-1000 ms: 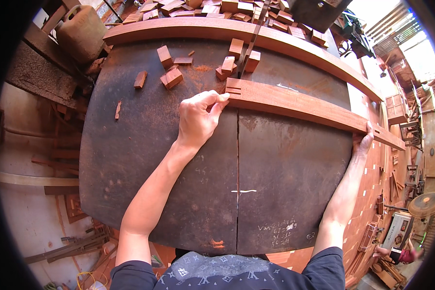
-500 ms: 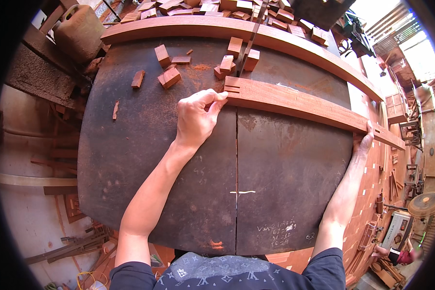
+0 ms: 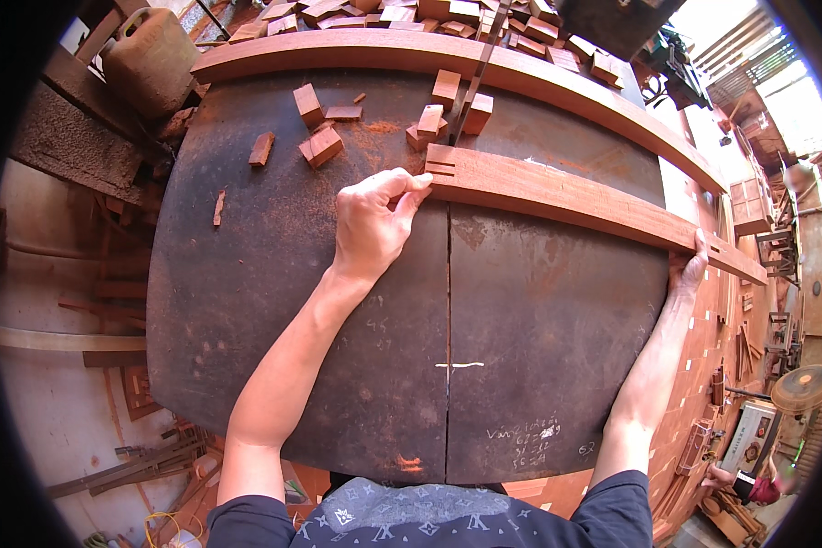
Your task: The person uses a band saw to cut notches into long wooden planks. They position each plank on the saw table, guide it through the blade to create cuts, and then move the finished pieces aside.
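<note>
The wooden beam (image 3: 557, 190) lies flat on the dark metal table (image 3: 539, 320), angled from the middle of the table toward the right, where its far end projects past the table edge. Two slots are cut into its left end, which sits just beside the lower part of the thin metal blade (image 3: 468, 102).

The left hand (image 3: 372, 219) is closed, thumb and forefinger pinching the near corner of the slotted end. The right hand (image 3: 689, 265) grips the beam near the right table edge; its fingers beneath the wood are largely hidden.

Compared with one second ago, both grips are unchanged, and the beam holds the same place relative to the blade. The loose blocks (image 3: 322, 146) keep their arrangement on the table (they appear slightly farther left, as does the table's left edge, consistent with a small shift of the view). The long wooden bar (image 3: 356, 55) remains across the back of the table, with the heap of offcuts (image 3: 324, 12) behind it.
</note>
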A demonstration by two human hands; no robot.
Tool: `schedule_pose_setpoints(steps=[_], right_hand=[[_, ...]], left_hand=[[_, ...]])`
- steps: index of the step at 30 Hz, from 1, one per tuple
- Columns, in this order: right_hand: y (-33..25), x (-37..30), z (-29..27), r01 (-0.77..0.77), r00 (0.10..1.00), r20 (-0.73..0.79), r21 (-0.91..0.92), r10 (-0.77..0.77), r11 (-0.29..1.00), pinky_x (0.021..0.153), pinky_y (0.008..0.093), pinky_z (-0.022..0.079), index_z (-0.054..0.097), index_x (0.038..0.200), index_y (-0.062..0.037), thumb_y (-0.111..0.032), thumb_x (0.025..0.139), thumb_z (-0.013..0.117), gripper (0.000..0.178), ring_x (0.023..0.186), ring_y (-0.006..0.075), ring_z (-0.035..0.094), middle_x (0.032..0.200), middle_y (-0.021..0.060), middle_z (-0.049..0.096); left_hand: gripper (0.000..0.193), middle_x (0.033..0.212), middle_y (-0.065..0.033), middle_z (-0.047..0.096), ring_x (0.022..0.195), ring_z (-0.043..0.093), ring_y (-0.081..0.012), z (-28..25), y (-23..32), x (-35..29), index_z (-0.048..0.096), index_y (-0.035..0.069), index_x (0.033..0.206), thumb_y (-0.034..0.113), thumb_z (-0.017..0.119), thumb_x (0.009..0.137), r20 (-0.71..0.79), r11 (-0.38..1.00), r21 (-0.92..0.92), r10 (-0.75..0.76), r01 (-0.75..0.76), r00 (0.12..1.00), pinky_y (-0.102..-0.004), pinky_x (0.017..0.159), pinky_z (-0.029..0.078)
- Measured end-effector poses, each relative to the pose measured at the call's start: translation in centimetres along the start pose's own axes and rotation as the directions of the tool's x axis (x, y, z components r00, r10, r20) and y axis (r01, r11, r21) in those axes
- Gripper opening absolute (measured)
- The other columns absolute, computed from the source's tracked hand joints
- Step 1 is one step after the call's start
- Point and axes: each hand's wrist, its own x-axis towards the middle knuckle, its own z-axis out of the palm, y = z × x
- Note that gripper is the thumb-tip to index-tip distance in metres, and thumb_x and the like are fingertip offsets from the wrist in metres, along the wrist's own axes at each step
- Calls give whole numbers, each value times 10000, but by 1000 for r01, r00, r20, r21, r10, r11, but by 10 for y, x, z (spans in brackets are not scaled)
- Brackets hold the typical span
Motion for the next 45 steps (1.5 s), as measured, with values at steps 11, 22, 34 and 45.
schedule_pose_setpoints(steps=[11, 22, 34, 45], right_hand=[[-3, -9, 15, -17, 998, 65, -56, 20, 998, 1124, 430, 568, 304, 1649, -11, -316, 1032, 562, 736, 1386, 277, 601, 1606, 178, 500], [-10, -27, 36, 24, 999, 28, -71, -22, 997, 1195, 421, 507, 285, 1655, 7, -314, 1011, 559, 770, 1452, 288, 540, 1652, 185, 445], [-8, -18, 24, 8, 1000, 30, -95, -6, 995, 1121, 429, 576, 299, 1644, 23, -304, 1009, 537, 753, 1394, 292, 597, 1624, 200, 476], [-8, -21, 22, 12, 994, 106, 12, -13, 1000, 1002, 417, 582, 531, 1441, -59, -300, 978, 690, 546, 1245, 247, 646, 1379, 112, 632]], left_hand=[[62, 931, -113, 822, 773, 760, -113, 1, -2, 1, 759, -13, 936, 23, 807, 926, 0, 1000, -17, -3, 3, 1000, -266, 671, 571], [60, 933, -114, 823, 775, 762, -116, 3, -5, 4, 759, -9, 936, 15, 810, 917, -8, 1000, -12, 12, -12, 1000, -275, 670, 576], [58, 959, -116, 825, 802, 781, -142, 4, -3, 6, 767, 0, 938, 23, 815, 914, -18, 1000, -1, 11, -11, 1000, -281, 680, 586], [64, 974, -118, 826, 833, 794, -162, 4, -4, 5, 765, -6, 936, 19, 817, 908, -6, 1000, 2, -17, 17, 1000, -283, 701, 591]])
